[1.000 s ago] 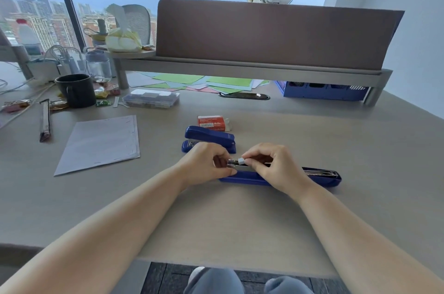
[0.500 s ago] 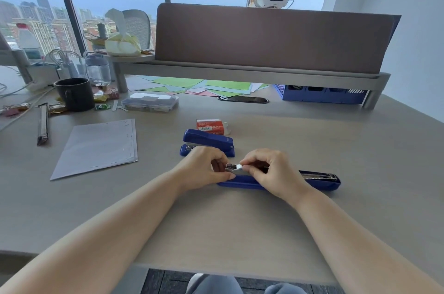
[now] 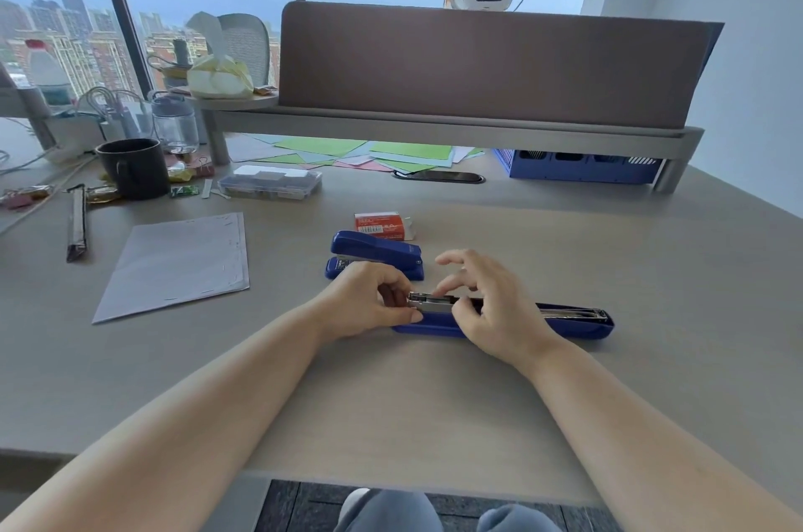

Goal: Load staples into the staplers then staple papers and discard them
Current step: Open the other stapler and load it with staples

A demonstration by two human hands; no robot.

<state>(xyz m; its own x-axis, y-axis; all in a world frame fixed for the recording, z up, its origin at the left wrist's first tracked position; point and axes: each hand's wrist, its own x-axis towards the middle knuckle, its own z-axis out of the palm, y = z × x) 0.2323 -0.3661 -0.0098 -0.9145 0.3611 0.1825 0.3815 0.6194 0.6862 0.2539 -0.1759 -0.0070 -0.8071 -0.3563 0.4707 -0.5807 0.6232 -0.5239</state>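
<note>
Head view puts the open blue stapler at the centre of the bench, laid flat with its metal magazine facing up. Our left hand has its grip pinched on the magazine's front end, steadying it. Our right hand rests over the channel with fingers spread, holding nothing that we can make out. To load well, we should keep the strip square in the channel, slide it fully home, then close the top gently. At 12 o'clock lies a closed blue stapler, beyond it the red staple box; the paper stack waits at 10 o'clock.
</note>
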